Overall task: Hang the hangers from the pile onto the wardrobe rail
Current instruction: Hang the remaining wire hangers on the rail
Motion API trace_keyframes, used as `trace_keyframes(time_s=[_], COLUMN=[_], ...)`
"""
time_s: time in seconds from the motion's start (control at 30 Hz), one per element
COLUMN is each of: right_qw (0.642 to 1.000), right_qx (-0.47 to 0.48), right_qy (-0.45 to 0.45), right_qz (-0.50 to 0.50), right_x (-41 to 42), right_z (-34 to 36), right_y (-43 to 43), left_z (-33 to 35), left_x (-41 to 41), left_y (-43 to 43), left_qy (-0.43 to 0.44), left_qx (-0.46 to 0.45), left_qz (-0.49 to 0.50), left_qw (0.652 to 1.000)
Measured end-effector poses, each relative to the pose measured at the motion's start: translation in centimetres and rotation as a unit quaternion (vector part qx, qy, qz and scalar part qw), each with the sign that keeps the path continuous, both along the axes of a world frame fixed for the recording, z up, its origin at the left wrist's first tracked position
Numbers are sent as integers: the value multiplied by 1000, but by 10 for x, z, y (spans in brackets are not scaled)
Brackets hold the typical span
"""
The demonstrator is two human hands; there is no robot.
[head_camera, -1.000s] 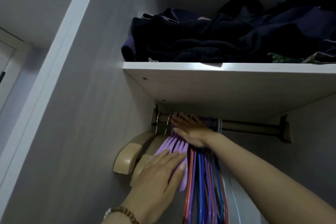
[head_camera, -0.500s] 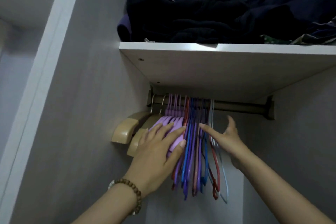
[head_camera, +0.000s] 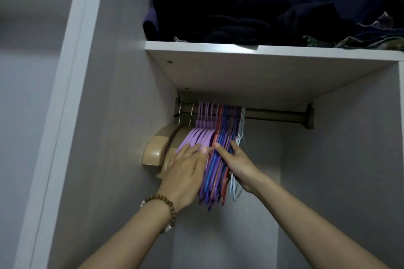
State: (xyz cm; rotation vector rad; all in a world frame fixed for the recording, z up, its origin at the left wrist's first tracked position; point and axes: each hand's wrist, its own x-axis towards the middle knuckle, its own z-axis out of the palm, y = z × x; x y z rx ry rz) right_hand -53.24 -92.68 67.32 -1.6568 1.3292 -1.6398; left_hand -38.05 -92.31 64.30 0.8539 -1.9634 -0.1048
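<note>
arms: bare, sleeveless | left wrist: brown wooden bead bracelet (head_camera: 164, 207)

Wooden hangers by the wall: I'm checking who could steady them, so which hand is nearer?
Left. The left hand lies on the lilac hangers right beside the wooden hangers; the right hand touches the thin coloured hangers farther along the rail.

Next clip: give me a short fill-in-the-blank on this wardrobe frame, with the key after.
1. The hangers are bunched at the ____ end of the rail.
2. The shelf above the rail holds dark ____.
3. Of the left hand and right hand, both touching the hangers, the bead bracelet is worn at the wrist of the ____ one.
Missing words: left; clothes; left.
</note>
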Motion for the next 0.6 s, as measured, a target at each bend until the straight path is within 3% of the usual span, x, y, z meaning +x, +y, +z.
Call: trace_keyframes(time_s=[0.17, 0.4, 0.5, 0.6], right_qw=[999, 996, 994, 971], right_qx=[44, 81, 38, -3], right_qy=[3, 26, 79, 179], right_qz=[29, -19, -63, -162], right_x=[-17, -13, -14, -23], right_z=[-5, -4, -8, -7], right_y=[10, 36, 62, 95], left_z=[-5, -12, -16, -14], left_x=[-7, -11, -8, -4], left_y=[-2, 9, 22, 39], left_qy=[-3, -35, -37, -40], left_qx=[1, -29, -35, -37], left_qz=[-9, 11, 24, 38], left_qw=[1000, 999, 998, 998])
